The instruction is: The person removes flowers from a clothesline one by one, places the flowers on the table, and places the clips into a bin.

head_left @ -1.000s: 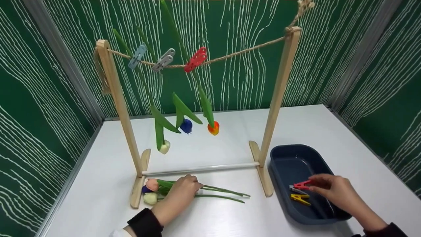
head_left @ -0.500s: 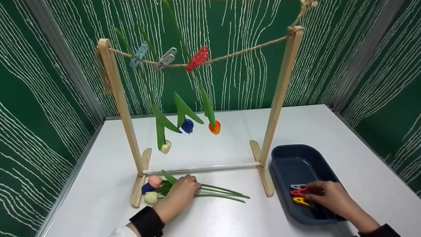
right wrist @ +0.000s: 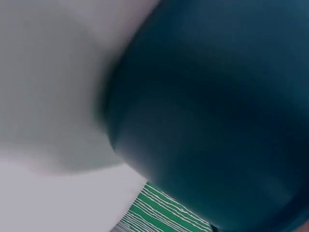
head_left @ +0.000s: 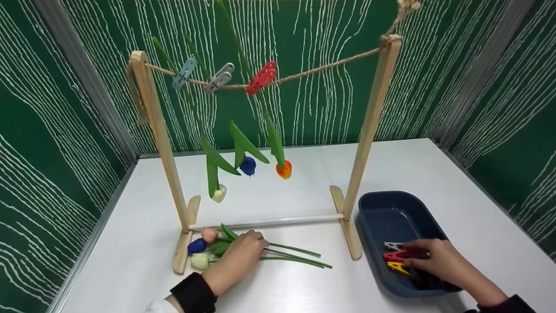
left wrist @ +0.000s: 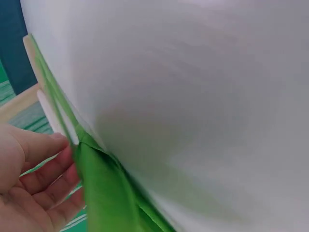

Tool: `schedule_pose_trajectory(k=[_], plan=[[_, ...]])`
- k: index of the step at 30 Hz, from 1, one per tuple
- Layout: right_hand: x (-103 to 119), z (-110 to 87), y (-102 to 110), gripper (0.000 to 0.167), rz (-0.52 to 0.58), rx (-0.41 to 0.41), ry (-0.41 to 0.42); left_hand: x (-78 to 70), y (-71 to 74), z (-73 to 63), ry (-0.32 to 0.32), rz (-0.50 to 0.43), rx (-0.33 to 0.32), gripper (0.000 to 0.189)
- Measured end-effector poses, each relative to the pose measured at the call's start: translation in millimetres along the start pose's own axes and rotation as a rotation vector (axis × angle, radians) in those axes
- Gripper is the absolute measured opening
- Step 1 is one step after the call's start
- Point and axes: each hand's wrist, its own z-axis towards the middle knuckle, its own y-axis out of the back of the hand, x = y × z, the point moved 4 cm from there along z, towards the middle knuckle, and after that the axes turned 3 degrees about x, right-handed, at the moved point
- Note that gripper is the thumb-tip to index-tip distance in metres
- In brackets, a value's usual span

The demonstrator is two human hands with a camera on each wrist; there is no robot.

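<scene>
On the table lie artificial tulips: one peach (head_left: 210,235), one blue (head_left: 197,246) and one white (head_left: 200,261). My left hand (head_left: 245,254) lies over their stems. Up close in the left wrist view, its thumb and fingers pinch a green stem (left wrist: 67,125) beside a leaf (left wrist: 104,188). Inside the navy bin (head_left: 386,198), my right hand (head_left: 438,261) has thumb and index finger at the red clothespin (head_left: 394,255); whether they grip it is unclear. Grey (head_left: 392,246) and yellow (head_left: 397,267) clothespins lie beside it. The right wrist view shows mostly bin wall (right wrist: 193,121).
A wooden stand (head_left: 160,134) carries a rope (head_left: 325,67) between two posts. Blue (head_left: 184,74), grey (head_left: 219,79) and red (head_left: 261,78) clothespins on it hold three upside-down tulips, white (head_left: 220,194), blue (head_left: 248,166) and orange (head_left: 284,169). A white rod (head_left: 278,221) joins the feet.
My right hand has lowered in the bin, bringing the red clothespin between the grey and yellow ones. Under my left hand the peach tulip has shifted right and back, uncovering more of the blue one.
</scene>
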Motion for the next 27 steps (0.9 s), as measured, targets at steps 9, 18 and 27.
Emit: schedule_pose_trajectory(k=[9, 18, 27], plan=[[44, 5.2, 46, 0.039, 0.015, -0.068, 0.102, -12.3, 71.0, 18.1, 0.049, -0.174, -0.190, 0.024], [150, 19.3, 123, 0.026, -0.040, -0.326, 0.459, -23.6, 150.3, 39.1, 0.002, -0.386, -0.654, 0.038], [249, 35.3, 174, 0.027, -0.008, -0.490, 0.714, -17.7, 185.1, 70.7, 0.150, -0.727, -0.768, 0.052]])
